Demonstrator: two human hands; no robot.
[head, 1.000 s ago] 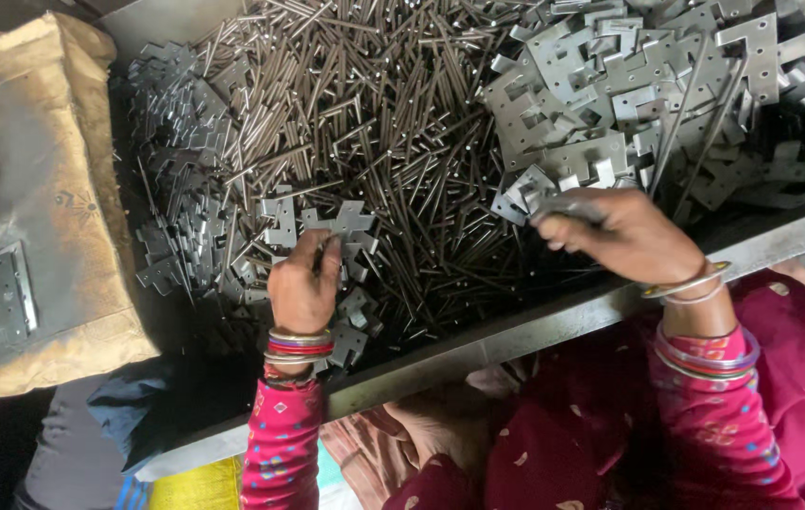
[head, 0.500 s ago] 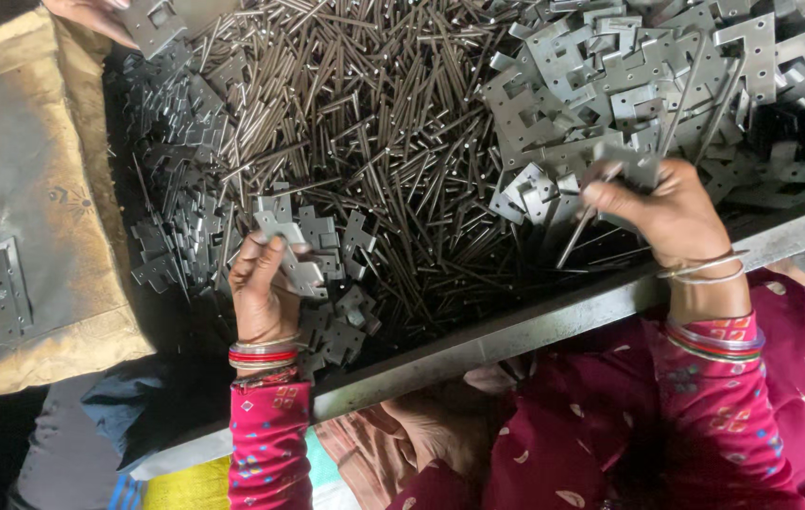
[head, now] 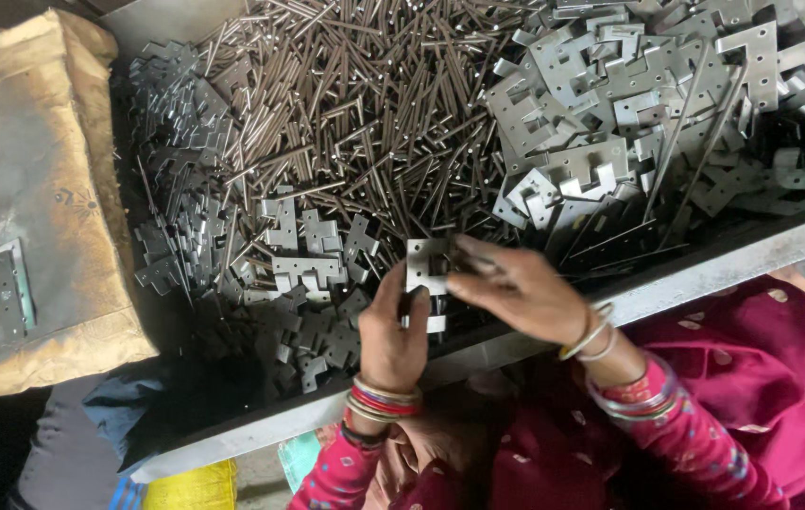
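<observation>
A: From the head view, what do the hands hold?

B: Both meet over the near edge of the tray (head: 705,274). The left hand (head: 391,335) and right hand (head: 516,288) each have their fingers closed on one flat notched plate (head: 426,269), held upright between them.

A: What lies around it?

B: Behind it, a heap of thin dark pins (head: 355,123), long and round. More plates (head: 629,104) are piled at the right, smaller ones (head: 185,246) at the left. All are dull grey stamped metal with square cut-outs.

A: And the surface?

B: A shallow metal tray with a pale rim. Left of it sits a worn tan sack (head: 43,189) with two plates (head: 4,293) on top. Bangles and magenta sleeves show below.
</observation>
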